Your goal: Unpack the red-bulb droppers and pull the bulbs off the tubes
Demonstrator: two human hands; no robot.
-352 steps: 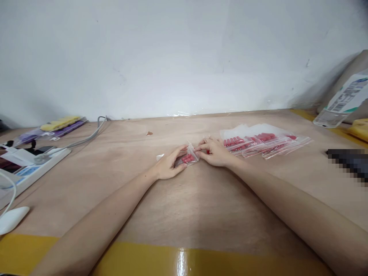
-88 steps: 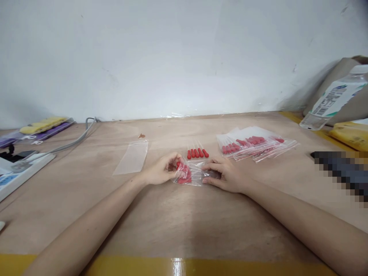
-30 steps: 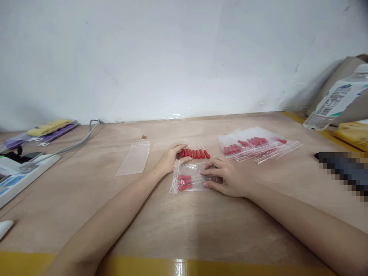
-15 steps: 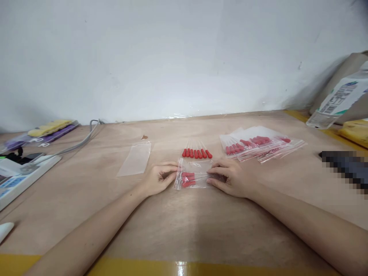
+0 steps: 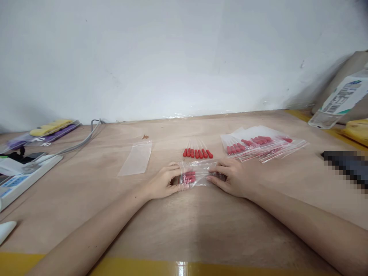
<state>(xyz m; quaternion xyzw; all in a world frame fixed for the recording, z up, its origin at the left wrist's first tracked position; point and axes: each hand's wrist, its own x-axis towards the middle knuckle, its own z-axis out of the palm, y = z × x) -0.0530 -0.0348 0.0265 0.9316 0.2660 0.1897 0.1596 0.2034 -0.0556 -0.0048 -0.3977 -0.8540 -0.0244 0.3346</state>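
A clear zip bag (image 5: 202, 179) lies sideways between my hands. Inside it are several droppers (image 5: 189, 177) with red rubber bulbs, their bulbs toward the bag's left end. My left hand (image 5: 165, 180) is closed on that zip end, fingers at the upper edge and thumb at the lower. Its fingertips are partly hidden by the plastic. My right hand (image 5: 230, 176) grips the bag's other end with thumb and fingers. Just beyond the bag, a row of loose red-bulbed droppers (image 5: 197, 153) lies with the thin tubes pointing away from me.
Filled zip bags (image 5: 258, 142) are piled at the right, and a flat bag (image 5: 135, 158) lies at the left. A power strip (image 5: 31, 176) with a grey cable sits far left. Toward the right edge are a dark pixelated object (image 5: 345, 166) and a plastic bottle (image 5: 339, 101).
My left hand has shifted slightly right and changed from pinching the bag's zip end flat to squeezing it from both edges, and the plastic there is now bunched. My right hand stays nearly still.
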